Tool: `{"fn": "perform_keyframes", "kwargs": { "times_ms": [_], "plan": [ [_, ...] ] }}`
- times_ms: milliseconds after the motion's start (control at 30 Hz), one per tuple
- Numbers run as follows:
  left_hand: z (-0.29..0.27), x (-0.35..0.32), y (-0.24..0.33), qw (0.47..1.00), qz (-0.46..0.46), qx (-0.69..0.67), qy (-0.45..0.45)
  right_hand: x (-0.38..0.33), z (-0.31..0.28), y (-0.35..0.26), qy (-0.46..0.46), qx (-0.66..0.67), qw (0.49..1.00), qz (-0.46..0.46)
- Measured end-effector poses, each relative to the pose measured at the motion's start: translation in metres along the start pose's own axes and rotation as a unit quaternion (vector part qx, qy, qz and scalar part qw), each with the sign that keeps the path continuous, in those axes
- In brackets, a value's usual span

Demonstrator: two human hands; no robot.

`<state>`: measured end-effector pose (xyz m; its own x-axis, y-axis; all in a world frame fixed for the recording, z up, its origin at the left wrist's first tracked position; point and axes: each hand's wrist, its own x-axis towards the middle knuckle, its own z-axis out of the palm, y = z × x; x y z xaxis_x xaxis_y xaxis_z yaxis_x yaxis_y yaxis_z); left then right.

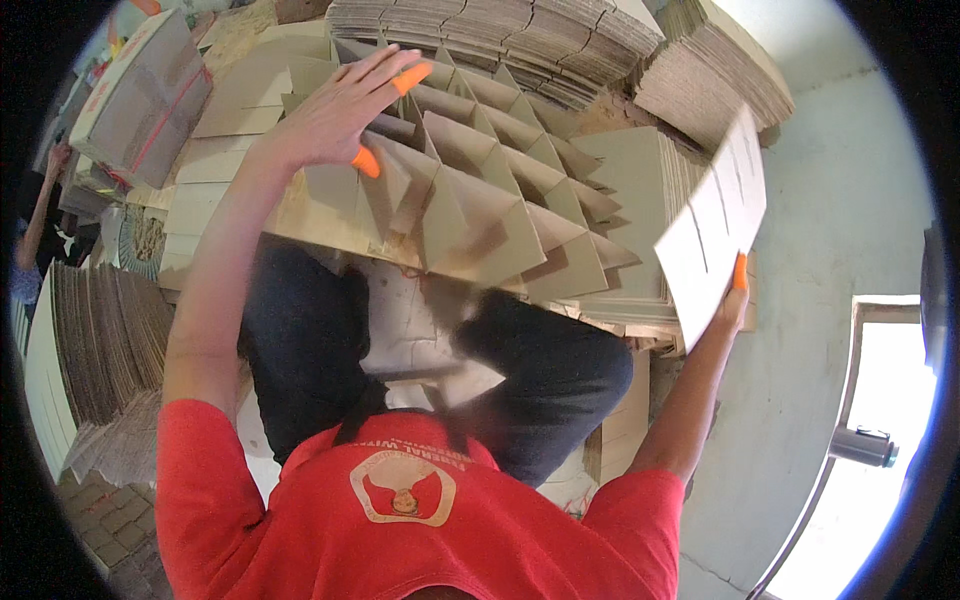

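In front of me a cardboard divider grid (480,200) of interlocked strips stands on a low wooden table. My left hand (345,110) rests over its left end, fingers stretched out and spread, with orange covers on two of the digits. Out to the right, my right hand (735,298) grips the lower edge of a slotted cardboard sheet (715,215), held up on a tilt. Several slits run into that sheet. An orange cover shows on the right hand too; its other fingers are mostly hidden behind the sheet.
A stack of flat cardboard sheets (635,215) lies right of the grid. Taller cardboard stacks (500,45) (710,70) stand behind it. Cardboard strips (205,190) lie at left, near a strapped bundle (140,100) and another stack (110,335). Another person's arm (45,205) shows far left.
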<state>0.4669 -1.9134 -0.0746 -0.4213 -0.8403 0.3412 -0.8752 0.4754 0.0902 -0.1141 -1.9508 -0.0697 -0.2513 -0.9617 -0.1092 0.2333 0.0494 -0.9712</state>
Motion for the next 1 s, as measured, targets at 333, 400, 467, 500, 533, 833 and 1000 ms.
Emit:
{"fn": "perform_keyframes", "kwargs": {
  "times_ms": [333, 400, 467, 500, 533, 833, 1000],
  "plan": [
    [0.038, 0.094, -0.031, 0.981, 0.028, -0.038, -0.188, -0.027, -0.031, 0.085, 0.106, 0.338, 0.935, -0.003],
    [0.039, 0.085, -0.037, 0.972, -0.019, -0.061, -0.228, -0.041, 0.0, 0.078, 0.125, 0.344, 0.931, -0.004],
    [0.029, 0.087, -0.026, 0.957, -0.072, -0.071, -0.271, -0.063, 0.032, 0.058, 0.182, 0.299, 0.936, -0.041],
    [0.023, 0.078, -0.011, 0.967, -0.074, -0.1, -0.221, -0.053, -0.011, 0.076, 0.009, 0.396, 0.918, -0.025],
    [0.021, 0.072, -0.006, 0.971, -0.062, -0.066, -0.221, -0.046, -0.049, 0.089, -0.163, 0.45, 0.878, 0.023],
    [0.048, -0.008, -0.017, 0.991, 0.045, -0.121, -0.02, -0.042, -0.018, 0.093, -0.017, 0.462, 0.885, 0.053],
    [-0.026, -0.019, -0.007, 0.962, -0.072, -0.196, 0.174, -0.036, -0.054, 0.092, -0.109, 0.629, 0.767, 0.069]
  ]
}}
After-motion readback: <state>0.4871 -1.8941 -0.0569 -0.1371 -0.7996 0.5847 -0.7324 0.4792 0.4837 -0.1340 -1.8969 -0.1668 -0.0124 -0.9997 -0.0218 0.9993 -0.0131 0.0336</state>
